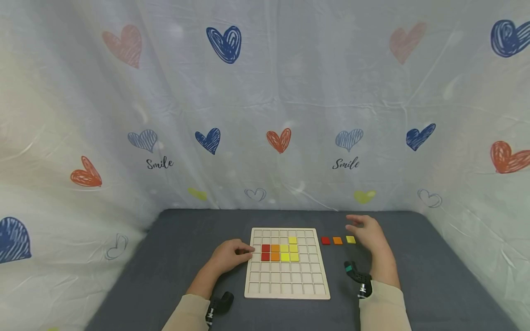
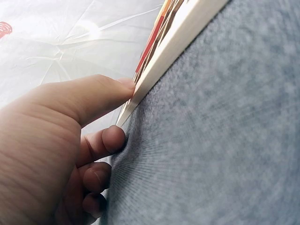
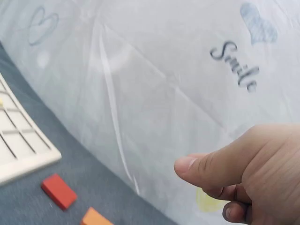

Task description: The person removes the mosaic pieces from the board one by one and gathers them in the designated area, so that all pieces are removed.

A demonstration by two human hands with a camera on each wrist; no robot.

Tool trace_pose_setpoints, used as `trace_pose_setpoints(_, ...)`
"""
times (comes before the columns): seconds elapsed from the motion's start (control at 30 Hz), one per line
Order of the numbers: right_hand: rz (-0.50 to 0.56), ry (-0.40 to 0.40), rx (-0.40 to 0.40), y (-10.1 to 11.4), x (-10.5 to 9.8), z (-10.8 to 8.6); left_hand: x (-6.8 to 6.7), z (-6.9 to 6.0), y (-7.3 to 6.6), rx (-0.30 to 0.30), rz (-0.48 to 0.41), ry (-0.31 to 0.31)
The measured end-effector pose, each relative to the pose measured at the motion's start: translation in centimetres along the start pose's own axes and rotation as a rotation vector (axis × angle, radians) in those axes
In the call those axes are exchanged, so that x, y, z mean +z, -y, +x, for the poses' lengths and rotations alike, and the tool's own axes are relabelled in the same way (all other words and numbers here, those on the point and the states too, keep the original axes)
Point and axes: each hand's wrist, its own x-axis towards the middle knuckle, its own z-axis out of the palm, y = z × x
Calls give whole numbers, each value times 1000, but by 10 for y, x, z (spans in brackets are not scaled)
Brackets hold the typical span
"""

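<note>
A pale wooden grid board (image 1: 287, 292) lies on the grey table, with red tiles (image 1: 265, 252), orange tiles (image 1: 275, 252) and several yellow tiles (image 1: 290, 252) in its cells. My left hand (image 1: 229, 255) rests at the board's left edge. In the left wrist view its thumb touches the board's rim (image 2: 161, 63), its other fingers loosely bent beside the table. My right hand (image 1: 368, 233) hovers right of the board with thumb and fingers apart, holding nothing. Nearest to it is a loose yellow tile (image 1: 350, 239), in a row with an orange tile (image 1: 337, 240) and a red tile (image 1: 325, 240).
The grey tabletop (image 1: 194, 225) extends on both sides of the board. A white curtain (image 1: 273, 184) printed with hearts hangs behind and around it. Black wrist devices (image 1: 358, 276) sit at the sleeves.
</note>
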Motion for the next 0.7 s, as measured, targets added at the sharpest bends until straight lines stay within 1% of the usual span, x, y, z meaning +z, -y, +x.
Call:
trace_pose_setpoints(0.2, -2, -5, -99, 22, 8, -1, -1, 0, 0, 6, 6, 2)
trace_pose_setpoints(0.43, 8, 1, -186, 38, 29, 3, -1, 2, 1, 8, 15, 1)
trace_pose_setpoints(0.7, -13, 47, -312, 52, 55, 5, -1, 1, 0, 12, 28, 0)
